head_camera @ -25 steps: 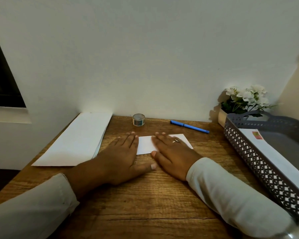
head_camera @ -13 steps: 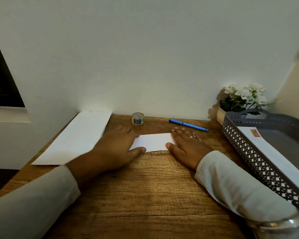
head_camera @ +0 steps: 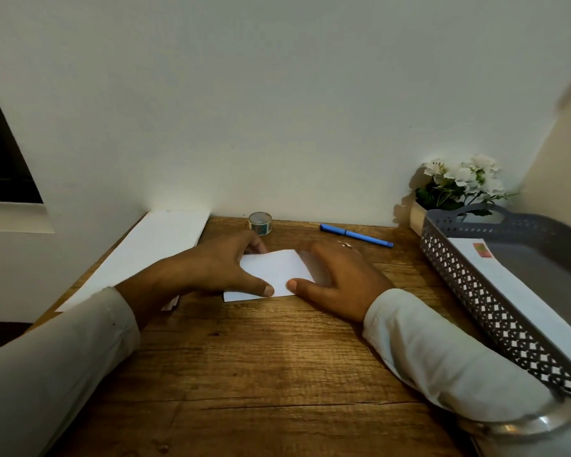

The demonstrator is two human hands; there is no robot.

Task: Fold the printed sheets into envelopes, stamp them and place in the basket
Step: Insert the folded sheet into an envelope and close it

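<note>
A folded white sheet [head_camera: 272,272] lies on the wooden desk [head_camera: 277,357] in the middle. My left hand [head_camera: 208,268] grips its left side, thumb on the near edge and fingers at the far edge. My right hand [head_camera: 340,278] holds its right side the same way, thumb tip on the paper. The sheet's upper flap looks slightly raised between the hands. A stack of white sheets or envelopes [head_camera: 145,252] lies at the left. A small roll of stamps [head_camera: 260,223] stands by the wall. The grey basket [head_camera: 475,285] at the right holds a stamped envelope [head_camera: 495,275].
A blue pen [head_camera: 356,235] lies near the wall behind my right hand. A pot of white flowers [head_camera: 455,186] stands in the back right corner behind the basket. The wall runs along the desk's far edge. A dark window opening [head_camera: 0,166] is at the left.
Both hands went from lying flat on the sheet, sliding apart, to gripping it at its two ends with thumbs on the near edge. The paper now looks partly lifted.
</note>
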